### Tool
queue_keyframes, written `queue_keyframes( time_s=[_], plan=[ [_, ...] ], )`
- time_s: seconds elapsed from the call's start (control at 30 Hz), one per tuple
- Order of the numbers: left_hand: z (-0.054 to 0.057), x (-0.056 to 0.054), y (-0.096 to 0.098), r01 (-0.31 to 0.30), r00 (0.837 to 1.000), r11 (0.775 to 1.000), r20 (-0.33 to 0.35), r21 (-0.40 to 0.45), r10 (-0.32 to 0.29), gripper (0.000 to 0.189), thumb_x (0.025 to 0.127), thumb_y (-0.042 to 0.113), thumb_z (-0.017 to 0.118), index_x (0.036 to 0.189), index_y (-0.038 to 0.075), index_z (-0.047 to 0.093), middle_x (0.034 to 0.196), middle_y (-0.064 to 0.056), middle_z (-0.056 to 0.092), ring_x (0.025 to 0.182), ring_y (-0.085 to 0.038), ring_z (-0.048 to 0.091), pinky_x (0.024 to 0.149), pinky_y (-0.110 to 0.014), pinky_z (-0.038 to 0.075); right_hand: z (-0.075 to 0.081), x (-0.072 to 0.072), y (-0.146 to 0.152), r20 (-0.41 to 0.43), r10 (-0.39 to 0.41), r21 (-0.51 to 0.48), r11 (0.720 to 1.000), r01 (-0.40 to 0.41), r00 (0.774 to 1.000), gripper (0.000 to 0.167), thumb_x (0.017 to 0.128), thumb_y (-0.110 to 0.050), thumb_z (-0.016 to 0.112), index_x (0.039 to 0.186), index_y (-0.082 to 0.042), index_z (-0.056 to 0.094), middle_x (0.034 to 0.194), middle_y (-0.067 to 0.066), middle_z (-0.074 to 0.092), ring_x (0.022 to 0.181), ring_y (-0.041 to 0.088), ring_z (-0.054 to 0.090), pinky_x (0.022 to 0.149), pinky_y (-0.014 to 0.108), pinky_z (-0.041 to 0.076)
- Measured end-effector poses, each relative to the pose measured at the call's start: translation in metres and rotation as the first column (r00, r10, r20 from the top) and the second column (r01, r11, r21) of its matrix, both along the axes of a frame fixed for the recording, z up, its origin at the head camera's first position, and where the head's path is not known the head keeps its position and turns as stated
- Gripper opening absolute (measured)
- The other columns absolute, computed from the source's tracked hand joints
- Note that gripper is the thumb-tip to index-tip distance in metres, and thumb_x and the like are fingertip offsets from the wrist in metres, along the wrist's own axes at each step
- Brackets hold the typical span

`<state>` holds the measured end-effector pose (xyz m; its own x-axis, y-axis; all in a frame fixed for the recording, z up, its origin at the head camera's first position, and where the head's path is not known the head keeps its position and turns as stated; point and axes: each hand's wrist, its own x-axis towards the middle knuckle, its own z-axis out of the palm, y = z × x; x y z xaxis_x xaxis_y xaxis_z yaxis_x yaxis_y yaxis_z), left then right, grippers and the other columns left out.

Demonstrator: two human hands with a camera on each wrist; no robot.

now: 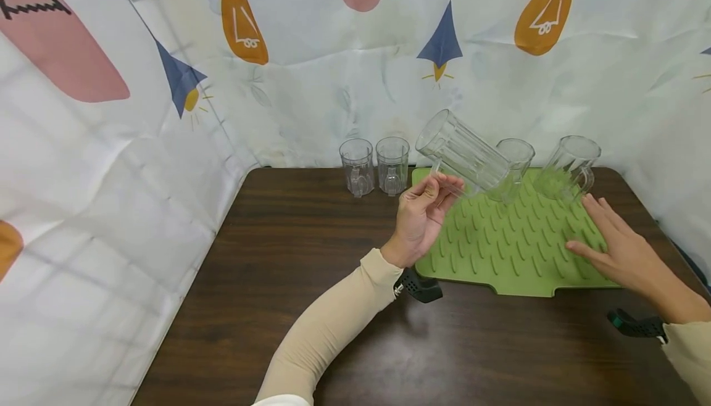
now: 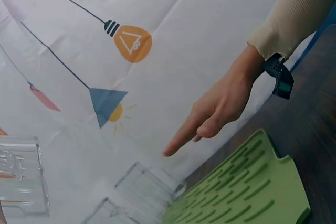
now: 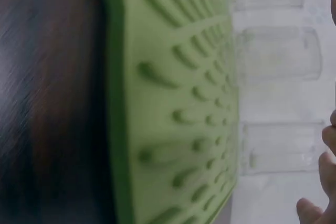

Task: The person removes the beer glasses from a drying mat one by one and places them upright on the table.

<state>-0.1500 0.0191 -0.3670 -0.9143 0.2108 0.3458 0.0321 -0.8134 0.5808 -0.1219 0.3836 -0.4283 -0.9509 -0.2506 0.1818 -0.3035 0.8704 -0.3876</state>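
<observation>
My left hand (image 1: 422,218) grips a clear mug (image 1: 463,150) by its handle, tilted on its side in the air over the back left part of a green drying mat (image 1: 500,252). Behind it on the mat stands a second clear mug (image 1: 516,153), partly covered by the held one. Farther right, a third clear mug (image 1: 572,162) has its handle facing right. Just in front of that handle is my right hand (image 1: 624,252), fingers extended and holding nothing. The left wrist view shows the held mug (image 2: 23,182) at its left edge.
Two more clear mugs, a left one (image 1: 357,162) and a right one (image 1: 393,162), stand side by side left of the mat, handles toward me. Beneath everything is a dark wooden table (image 1: 289,258). A patterned white curtain (image 1: 333,85) closes off the back and sides.
</observation>
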Motion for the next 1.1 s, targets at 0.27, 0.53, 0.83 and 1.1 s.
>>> queue_keyframes(
  time_s=[0.27,0.53,0.83,1.1],
  plan=[
    [0.001,-0.003,-0.012,-0.069,0.998,0.993,0.001,-0.098,0.069,0.019,0.095,0.036,0.065,0.096,0.021,0.077,0.099,0.006,0.078,0.098,-0.007,0.073,0.102,-0.024,0.058,-0.022,0.009,0.012,0.007,0.03,0.1,0.995,-0.03,1.0,0.104,0.099,-0.041,0.069,0.166,-0.006,-0.003,0.172,0.026,-0.005,0.163,0.034,-0.011,0.132,0.059,-0.01],
    [0.005,-0.012,-0.038,-0.146,0.989,0.968,-0.037,-0.203,0.141,0.022,0.096,0.037,0.062,0.098,0.021,0.077,0.1,0.007,0.077,0.1,-0.008,0.073,0.102,-0.025,0.058,-0.033,0.005,0.013,0.075,0.043,0.146,0.988,-0.053,0.996,0.106,0.098,-0.046,0.068,0.165,0.0,0.0,0.17,0.034,0.001,0.162,0.038,-0.011,0.129,0.067,-0.008],
    [0.01,-0.019,-0.062,-0.213,0.977,0.938,-0.047,-0.272,0.208,0.022,0.097,0.033,0.06,0.098,0.019,0.076,0.1,0.005,0.077,0.103,-0.008,0.073,0.106,-0.026,0.057,-0.039,0.004,0.016,0.129,0.025,0.226,0.973,-0.054,0.991,0.107,0.099,-0.053,0.064,0.163,0.006,0.001,0.168,0.037,-0.002,0.16,0.045,-0.012,0.125,0.074,-0.007],
    [0.014,-0.027,-0.084,-0.304,0.953,0.9,-0.088,-0.313,0.291,0.021,0.1,0.025,0.058,0.098,0.015,0.076,0.098,0.003,0.077,0.102,-0.009,0.074,0.104,-0.028,0.058,-0.048,0.004,0.023,0.15,-0.016,0.269,0.963,-0.025,0.989,0.108,0.1,-0.057,0.06,0.162,0.01,0.001,0.166,0.039,-0.002,0.158,0.053,-0.008,0.117,0.083,0.006]
  ],
)
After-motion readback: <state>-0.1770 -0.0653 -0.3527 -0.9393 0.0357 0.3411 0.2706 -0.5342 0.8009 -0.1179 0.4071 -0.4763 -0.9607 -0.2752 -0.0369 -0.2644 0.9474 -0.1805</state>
